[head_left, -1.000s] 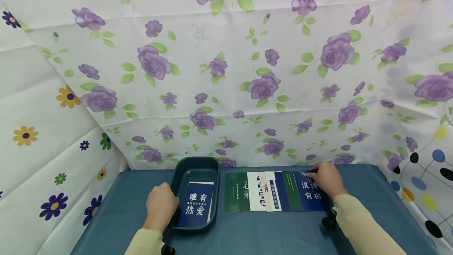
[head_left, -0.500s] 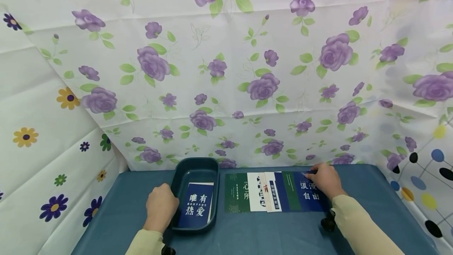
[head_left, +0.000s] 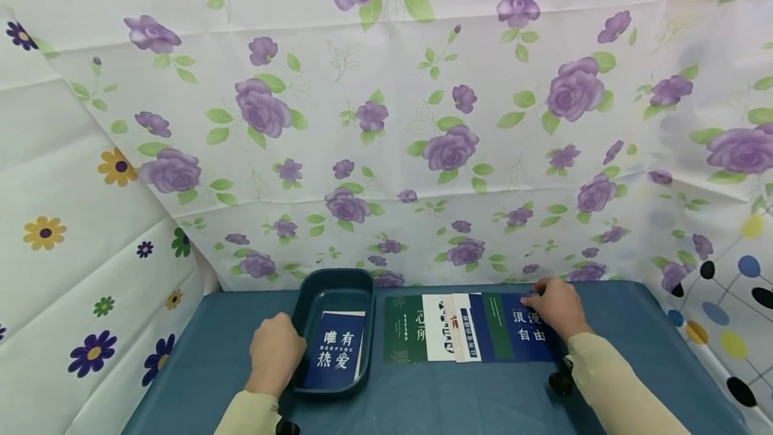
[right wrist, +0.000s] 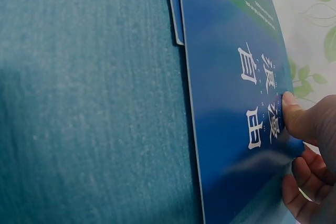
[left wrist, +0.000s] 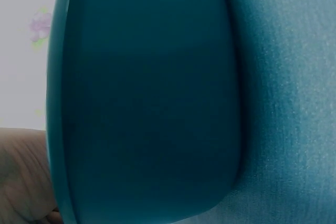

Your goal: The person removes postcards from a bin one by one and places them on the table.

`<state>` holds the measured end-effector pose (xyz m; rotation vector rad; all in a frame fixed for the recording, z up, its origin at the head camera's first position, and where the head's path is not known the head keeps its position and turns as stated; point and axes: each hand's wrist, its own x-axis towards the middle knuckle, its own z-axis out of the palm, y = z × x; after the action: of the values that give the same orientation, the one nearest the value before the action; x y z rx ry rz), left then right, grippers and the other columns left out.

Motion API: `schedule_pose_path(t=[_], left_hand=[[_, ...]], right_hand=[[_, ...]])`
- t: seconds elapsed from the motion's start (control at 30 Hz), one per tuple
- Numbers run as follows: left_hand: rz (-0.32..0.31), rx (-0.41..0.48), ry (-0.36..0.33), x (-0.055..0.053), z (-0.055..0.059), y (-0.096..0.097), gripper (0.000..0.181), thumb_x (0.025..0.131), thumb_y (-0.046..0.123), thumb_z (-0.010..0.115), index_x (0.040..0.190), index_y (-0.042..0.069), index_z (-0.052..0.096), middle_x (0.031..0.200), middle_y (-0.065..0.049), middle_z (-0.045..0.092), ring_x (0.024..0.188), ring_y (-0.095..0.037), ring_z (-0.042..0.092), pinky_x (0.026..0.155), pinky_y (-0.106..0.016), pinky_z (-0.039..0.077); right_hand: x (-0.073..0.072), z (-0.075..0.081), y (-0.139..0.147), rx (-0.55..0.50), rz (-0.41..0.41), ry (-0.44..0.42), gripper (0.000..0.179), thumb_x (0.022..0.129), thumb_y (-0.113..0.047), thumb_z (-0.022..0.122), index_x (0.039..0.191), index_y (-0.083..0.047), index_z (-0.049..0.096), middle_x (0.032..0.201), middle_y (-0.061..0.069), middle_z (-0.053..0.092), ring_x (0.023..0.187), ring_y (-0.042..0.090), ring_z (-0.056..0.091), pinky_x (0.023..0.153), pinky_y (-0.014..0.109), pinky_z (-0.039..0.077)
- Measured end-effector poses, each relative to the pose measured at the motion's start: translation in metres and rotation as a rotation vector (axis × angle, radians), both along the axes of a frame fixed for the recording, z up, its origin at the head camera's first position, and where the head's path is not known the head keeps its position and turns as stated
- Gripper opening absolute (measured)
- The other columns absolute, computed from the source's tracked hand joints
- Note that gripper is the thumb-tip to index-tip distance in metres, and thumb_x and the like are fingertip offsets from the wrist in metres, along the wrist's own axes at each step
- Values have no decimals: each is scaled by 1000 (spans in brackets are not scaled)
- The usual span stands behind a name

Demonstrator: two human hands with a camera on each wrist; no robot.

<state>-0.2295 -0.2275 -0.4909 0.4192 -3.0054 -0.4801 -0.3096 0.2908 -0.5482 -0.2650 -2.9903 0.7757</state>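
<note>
Pinching "浪漫自由" card [right wrist: 226,103]

Pale yellow-green sleeves [head_left: 625,389] (plain, long), black wrist-worn devices [head_left: 561,382]

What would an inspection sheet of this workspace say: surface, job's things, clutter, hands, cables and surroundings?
Surface: blue-green tabletop.
Job's things: dark tray with a blue card on top inside; row of cards in green, white and blue, right of the tray.
Clutter: nothing seen.
Hands: left hand curled at the tray's left rim, fingertips hidden; right hand pinches the edge of the row's rightmost card.
Cables: nothing seen.
Surroundings: purple-flowered sheet behind, daisy-print sheet left, dotted sheet right.
</note>
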Motion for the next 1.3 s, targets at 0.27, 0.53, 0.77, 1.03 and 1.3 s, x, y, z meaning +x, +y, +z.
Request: schedule_pose_path(t=[0.27, 0.53, 0.77, 1.03, 1.3], left_hand=[[-7, 3, 6, 0, -1, -1, 12, 74, 8, 64, 65, 4, 58, 58, -9, 57, 53, -20, 55, 42, -38, 40], [-3, 2, 4, 0, -2, -2, 11, 74, 8, 65, 67, 4, 59, 59, -9, 57, 53, -21, 57, 42, -38, 41], [-10, 5, 22, -1, -2, -1, 9, 74, 7, 64, 67, 3, 59, 58, -9, 57, 52, -20, 55, 42, -38, 40], [-19, 1, 33, -2, -1, -1, 10, 75, 7, 64, 67, 3, 59, 59, -10, 58, 52, -22, 58, 43, -39, 42], [-24, 10, -1, 1, 0, -2, 11, 75, 8, 64, 66, 4, 58, 59, -10, 57, 53, -22, 58, 44, -39, 42]], right_hand=[[1, 0, -1, -18, -8, 12, 43, 77, -33, 75, 107, -4, 67, 102, 19, 67, 77, 25, 64, 63, 41, 49], [3, -1, -1, 5, 2, 42, 40, 76, -33, 75, 103, -4, 68, 98, 17, 68, 77, 26, 64, 65, 44, 49], [3, 1, 1, -10, 30, 43, 41, 77, -33, 74, 104, -3, 68, 102, 19, 67, 85, 32, 64, 70, 47, 50], [2, 15, -3, -40, 9, 131, 36, 84, -36, 66, 105, -7, 68, 101, 17, 68, 83, 29, 64, 67, 44, 48], [3, 41, -50, -65, 87, 306, 29, 84, -34, 67, 102, -12, 70, 96, 9, 70, 77, 20, 65, 63, 38, 50]])
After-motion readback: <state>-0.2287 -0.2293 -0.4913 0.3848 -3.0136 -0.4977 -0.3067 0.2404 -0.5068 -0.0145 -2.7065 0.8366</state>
